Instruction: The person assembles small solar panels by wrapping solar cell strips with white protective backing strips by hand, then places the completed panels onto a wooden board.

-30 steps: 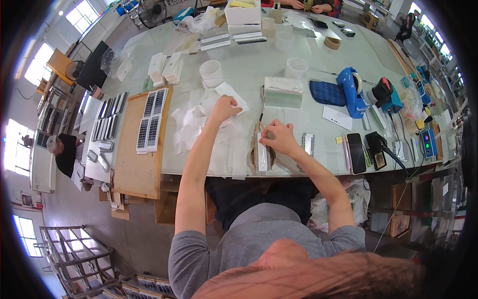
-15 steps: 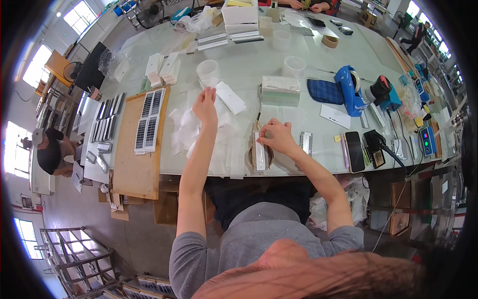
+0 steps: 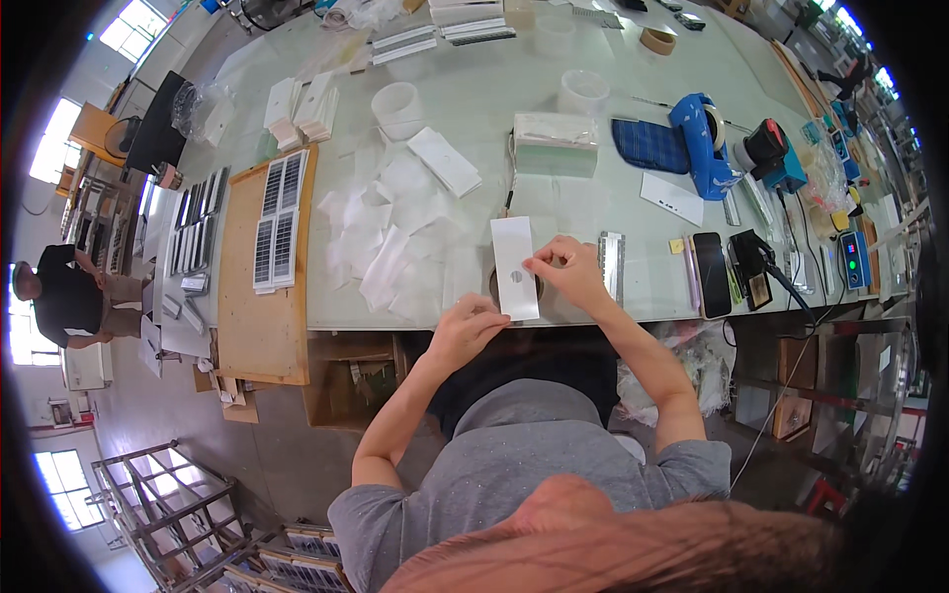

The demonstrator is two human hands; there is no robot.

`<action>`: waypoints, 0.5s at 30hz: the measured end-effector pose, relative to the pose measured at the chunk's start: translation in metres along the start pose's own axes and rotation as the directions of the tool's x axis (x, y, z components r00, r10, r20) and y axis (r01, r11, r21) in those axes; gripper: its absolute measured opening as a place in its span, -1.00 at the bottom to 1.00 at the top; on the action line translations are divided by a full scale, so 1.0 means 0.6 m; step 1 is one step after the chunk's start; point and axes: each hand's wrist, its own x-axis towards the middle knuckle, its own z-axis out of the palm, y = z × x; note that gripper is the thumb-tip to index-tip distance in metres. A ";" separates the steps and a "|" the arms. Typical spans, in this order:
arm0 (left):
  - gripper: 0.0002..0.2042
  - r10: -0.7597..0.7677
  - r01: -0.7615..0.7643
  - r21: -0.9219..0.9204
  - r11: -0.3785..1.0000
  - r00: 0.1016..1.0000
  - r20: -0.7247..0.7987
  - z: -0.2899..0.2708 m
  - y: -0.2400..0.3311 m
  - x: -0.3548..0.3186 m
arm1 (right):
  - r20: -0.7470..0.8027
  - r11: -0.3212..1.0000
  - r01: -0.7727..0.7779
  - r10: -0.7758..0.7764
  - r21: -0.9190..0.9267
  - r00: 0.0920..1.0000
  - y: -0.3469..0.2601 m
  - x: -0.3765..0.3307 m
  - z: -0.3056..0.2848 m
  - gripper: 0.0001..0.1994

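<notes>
White and flat, the paper sheet lies at the near edge of the table. Your left hand pinches its lower corner, and your right hand pinches its right edge, beside the metal strip.

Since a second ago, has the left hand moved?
Yes. The left hand came back from the pile of white sheets to the table's near edge, now holding the white strip.

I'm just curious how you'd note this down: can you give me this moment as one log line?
left hand: holds white strip's near end | right hand: pinches its right edge | white strip: over table edge
</notes>
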 end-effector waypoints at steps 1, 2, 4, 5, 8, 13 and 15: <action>-0.91 -0.010 0.010 0.018 1.000 1.000 0.003 -0.001 0.000 -0.002 | -0.079 0.980 0.114 -0.128 -0.161 0.989 0.005 -0.007 0.004 -0.81; -0.93 -0.019 0.019 0.035 0.999 1.000 0.008 -0.001 -0.001 -0.003 | -0.137 0.922 0.207 -0.263 -0.326 0.955 0.009 -0.011 0.008 -0.81; -0.93 -0.019 0.019 0.037 0.999 1.000 0.012 0.000 -0.004 -0.004 | -0.162 0.906 0.240 -0.311 -0.348 0.937 0.016 -0.013 0.014 -0.81; -0.93 -0.017 0.017 0.040 0.999 1.000 0.010 0.001 -0.005 -0.005 | -0.183 0.885 0.277 -0.364 -0.374 0.913 0.018 -0.014 0.017 -0.80; -0.93 -0.007 0.007 0.062 0.998 1.000 0.006 0.003 -0.010 -0.007 | -0.191 0.854 0.299 -0.408 -0.425 0.893 0.020 -0.014 0.020 -0.82; -0.93 -0.034 0.034 0.083 0.996 0.999 0.000 0.004 -0.014 -0.011 | -0.192 0.829 0.315 -0.441 -0.462 0.877 0.013 -0.015 0.019 -0.82; -0.93 -0.027 0.027 0.084 0.996 1.000 -0.001 0.003 -0.016 -0.010 | -0.193 0.820 0.321 -0.453 -0.474 0.870 0.012 -0.013 0.020 -0.83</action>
